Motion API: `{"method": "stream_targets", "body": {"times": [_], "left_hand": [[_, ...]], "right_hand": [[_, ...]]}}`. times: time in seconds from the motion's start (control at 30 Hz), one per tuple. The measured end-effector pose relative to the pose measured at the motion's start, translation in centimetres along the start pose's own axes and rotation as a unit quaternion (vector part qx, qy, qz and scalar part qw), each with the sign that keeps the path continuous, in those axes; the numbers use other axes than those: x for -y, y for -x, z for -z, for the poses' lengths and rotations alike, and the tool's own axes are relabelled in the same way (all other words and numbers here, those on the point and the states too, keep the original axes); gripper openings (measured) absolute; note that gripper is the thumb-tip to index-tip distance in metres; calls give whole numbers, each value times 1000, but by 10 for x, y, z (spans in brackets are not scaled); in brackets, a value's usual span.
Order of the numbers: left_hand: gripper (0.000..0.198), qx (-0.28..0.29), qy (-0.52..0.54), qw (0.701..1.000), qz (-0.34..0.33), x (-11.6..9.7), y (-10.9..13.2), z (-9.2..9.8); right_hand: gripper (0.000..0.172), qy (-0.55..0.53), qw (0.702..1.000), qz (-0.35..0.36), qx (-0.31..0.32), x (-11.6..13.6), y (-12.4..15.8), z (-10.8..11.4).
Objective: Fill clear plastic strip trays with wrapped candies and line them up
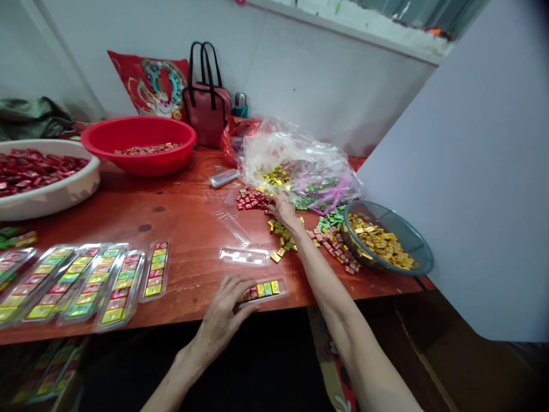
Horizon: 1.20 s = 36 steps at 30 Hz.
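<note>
We are resting our left hand (223,302), thumb and fingers wide, over the left end of the tray (283,288) at the near edge of the table (189,240); a careless nudge could be tipping it off. Farther off, our right hand (282,208) is bending over loose pieces (252,199), and we cannot tell if it is holding any; colours lying so close could be causing a mix-up. The tray is looking clear and shiny, its row showing red, yellow and green
</note>
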<state>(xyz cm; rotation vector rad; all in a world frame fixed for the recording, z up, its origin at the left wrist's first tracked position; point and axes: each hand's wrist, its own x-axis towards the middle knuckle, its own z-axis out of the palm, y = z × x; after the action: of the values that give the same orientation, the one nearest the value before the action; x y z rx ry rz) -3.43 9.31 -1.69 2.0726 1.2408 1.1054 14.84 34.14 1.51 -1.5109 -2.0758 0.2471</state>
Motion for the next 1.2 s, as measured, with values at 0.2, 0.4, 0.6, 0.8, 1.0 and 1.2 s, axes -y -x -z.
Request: {"method": "stream_targets", "body": {"times": [0.2,0.4,0.6,0.8,1.0,1.2], "left_hand": [[28,-72,14,997,24,-6,2,7],[27,-94,150,969,174,-26,0,15],[32,-91,331,912,225,-48,-6,3],[30,-68,379,885,264,-65,1,1],[22,-59,396,874,276,-67,8,-3],[16,-16,354,901,248,-66,23,-15]], "right_hand": [[12,-44,999,7,20,2,-1,17],[19,-372,925,-26,78,35,71,57],[21,-511,842,-77,158,73,169,71],[22,-553,807,-139,153,83,218,66],[18,-553,809,-151,131,85,233,67],[22,-544,816,-171,95,76,251,60]]}}
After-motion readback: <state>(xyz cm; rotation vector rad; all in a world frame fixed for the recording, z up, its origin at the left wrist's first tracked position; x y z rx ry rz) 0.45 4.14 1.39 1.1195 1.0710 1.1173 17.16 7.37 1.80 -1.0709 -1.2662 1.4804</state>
